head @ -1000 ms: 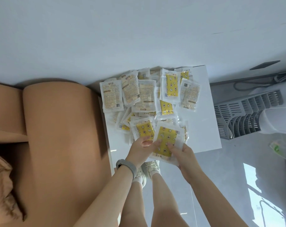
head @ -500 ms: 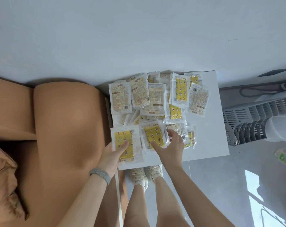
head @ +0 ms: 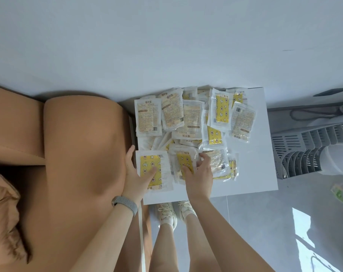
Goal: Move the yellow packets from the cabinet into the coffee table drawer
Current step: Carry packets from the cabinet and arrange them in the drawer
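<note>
yellow packets (head: 150,169) under both hands (head: 136,178)

The place was a home, most likely a living room. A brown sofa (head: 78,154) stood against the white wall, a small white cabinet (head: 265,154) just beside the sofa, and a grey tiled floor (head: 245,232) below.
</note>
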Available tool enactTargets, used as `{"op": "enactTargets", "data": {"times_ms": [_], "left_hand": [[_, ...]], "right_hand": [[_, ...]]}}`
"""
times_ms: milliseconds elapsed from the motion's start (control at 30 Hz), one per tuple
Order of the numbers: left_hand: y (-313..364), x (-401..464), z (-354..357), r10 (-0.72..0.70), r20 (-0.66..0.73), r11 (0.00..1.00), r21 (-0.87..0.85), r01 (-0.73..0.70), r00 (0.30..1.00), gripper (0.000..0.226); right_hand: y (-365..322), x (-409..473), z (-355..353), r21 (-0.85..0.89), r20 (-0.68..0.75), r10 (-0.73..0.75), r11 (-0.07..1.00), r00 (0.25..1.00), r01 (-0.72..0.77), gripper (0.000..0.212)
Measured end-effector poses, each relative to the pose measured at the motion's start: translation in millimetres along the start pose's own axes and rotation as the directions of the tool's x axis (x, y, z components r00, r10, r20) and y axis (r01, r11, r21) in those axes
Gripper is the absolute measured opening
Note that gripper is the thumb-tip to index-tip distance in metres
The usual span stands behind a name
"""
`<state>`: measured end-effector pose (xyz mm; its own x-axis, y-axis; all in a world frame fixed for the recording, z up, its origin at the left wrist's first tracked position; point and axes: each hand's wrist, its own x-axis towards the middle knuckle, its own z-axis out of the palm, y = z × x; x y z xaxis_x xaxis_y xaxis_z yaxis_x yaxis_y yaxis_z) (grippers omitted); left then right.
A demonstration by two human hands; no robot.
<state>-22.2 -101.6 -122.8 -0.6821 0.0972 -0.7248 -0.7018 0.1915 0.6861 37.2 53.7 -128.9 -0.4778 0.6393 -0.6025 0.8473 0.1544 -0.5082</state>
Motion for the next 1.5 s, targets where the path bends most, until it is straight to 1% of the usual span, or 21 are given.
{"op": "enactTargets", "data": {"times_ms": [100, 167, 233, 333, 367, 433, 467, 500, 567, 667, 767, 867, 967, 1000, 1067, 1133, 1200, 1233, 1300, 1400, 1500], "left_hand": [[1.1, -4.0, 6.6, -0.049, 0.060, 0.998, 0.035, 0.047, 0.997, 0.033], [2.3, -6.9, 10.5, -0.096, 0.085, 0.994, 0.050, 0.092, 0.992, 0.022], [5.7, -7.9, 13.1, -0.113, 0.084, 0.992, 0.070, 0.107, 0.990, 0.022], [10.7, -9.3, 15.8, -0.118, 0.069, 0.991, 0.065, 0.113, 0.991, 0.014], [14.1, -9.8, 16.8, -0.127, 0.070, 0.991, 0.054, 0.123, 0.989, 0.010], [22.1, -10.4, 21.1, -0.145, 0.115, 0.989, 0.017, 0.144, 0.983, 0.027], [25.7, -9.6, 24.2, -0.149, 0.138, 0.988, -0.013, 0.152, 0.979, 0.030], [30.3, -9.4, 27.9, -0.148, 0.160, 0.987, -0.034, 0.155, 0.976, 0.031], [38.4, -8.6, 36.7, -0.135, 0.225, 0.983, -0.092, 0.159, 0.965, 0.039], [51.9, -10.4, 48.8, -0.110, 0.301, 0.973, -0.161, 0.164, 0.947, 0.040], [63.4, -10.7, 55.2, -0.080, 0.243, 0.974, -0.188, 0.128, 0.967, 0.036], [64.2, -5.7, 55.1, -0.041, 0.199, 0.981, -0.177, 0.077, 0.979, 0.042], [63.4, -2.5, 50.7, -0.018, 0.172, 0.985, -0.168, 0.048, 0.985, 0.039], [62.8, -0.9, 48.1, -0.016, 0.164, 0.987, -0.157, 0.042, 0.986, 0.039], [61.2, 1.9, 42.6, -0.023, 0.157, 0.989, -0.143, 0.046, 0.987, 0.041], [61.7, 3.5, 38.2, -0.024, 0.161, 0.988, -0.146, 0.048, 0.987, 0.048], [62.6, 4.5, 35.6, -0.018, 0.161, 0.989, -0.139, 0.041, 0.987, 0.063], [62.9, 4.6, 34.8, -0.018, 0.157, 0.989, -0.141, 0.040, 0.987, 0.062], [62.6, 5.1, 34.1, -0.025, 0.150, 0.987, -0.153, 0.048, 0.988, 0.047], [62.3, 6.2, 34.4, -0.032, 0.139, 0.984, -0.169, 0.055, 0.990, 0.038], [63.8, 7.1, 35.9, -0.024, 0.127, 0.982, -0.182, 0.047, 0.992, 0.037]], "right_hand": [[1.5, -5.1, -6.8, -0.036, 0.051, -0.067, 0.997, 0.996, 0.069, 0.028], [-1.7, -7.8, -15.9, 0.006, 0.071, -0.074, 0.997, 0.995, 0.074, 0.022], [-8.5, -9.9, -29.9, 0.111, 0.079, -0.076, 0.992, 0.994, 0.067, 0.009], [-21.7, -12.7, -54.7, 0.339, 0.111, -0.008, 0.940, 0.994, -0.030, 0.013], [-26.8, -13.7, -62.7, 0.434, 0.139, 0.014, 0.898, 0.990, -0.074, 0.011], [-35.1, -11.7, -77.0, 0.611, 0.257, 0.024, 0.770, 0.966, -0.182, 0.008], [-39.2, -10.2, -82.9, 0.651, 0.332, 0.001, 0.723, 0.943, -0.230, 0.013], [-42.8, -8.8, -88.0, 0.635, 0.393, -0.036, 0.734, 0.919, -0.243, 0.015], [-45.7, -4.3, -90.1, 0.511, 0.462, -0.104, 0.843, 0.881, -0.168, 0.015], [-52.9, -2.3, -85.4, 0.395, 0.479, -0.158, 0.917, 0.864, -0.051, 0.015], [-63.4, 2.9, -82.8, 0.278, 0.464, -0.212, 0.957, 0.860, 0.086, 0.019], [-76.9, 12.9, -86.6, 0.158, 0.484, -0.222, 0.973, 0.846, 0.165, 0.018], [-85.7, 37.5, -95.2, 0.171, 0.437, -0.197, 0.976, 0.878, 0.134, 0.025], [-84.1, 52.8, -97.0, 0.177, 0.351, -0.194, 0.974, 0.916, 0.139, 0.026], [-77.6, 88.6, -100.9, 0.178, 0.102, -0.168, 0.973, 0.980, 0.148, 0.027], [-72.9, 120.8, -105.2, 0.181, -0.069, -0.115, 0.975, 0.991, 0.126, 0.039], [-71.4, 146.8, -105.7, 0.122, -0.060, -0.043, 0.991, 0.997, 0.050, 0.058], [-71.7, 157.9, -103.4, 0.075, -0.010, -0.002, 0.997, 1.000, 0.002, 0.067], [-73.2, 172.5, -96.9, -0.073, 0.070, 0.043, 0.997, 0.997, -0.038, 0.080], [-75.5, 181.5, -89.6, -0.271, 0.051, 0.018, 0.963, 0.999, -0.003, 0.086], [-77.2, 181.1, -88.0, -0.239, 0.041, 0.039, 0.971, 0.998, -0.028, 0.088]]}}
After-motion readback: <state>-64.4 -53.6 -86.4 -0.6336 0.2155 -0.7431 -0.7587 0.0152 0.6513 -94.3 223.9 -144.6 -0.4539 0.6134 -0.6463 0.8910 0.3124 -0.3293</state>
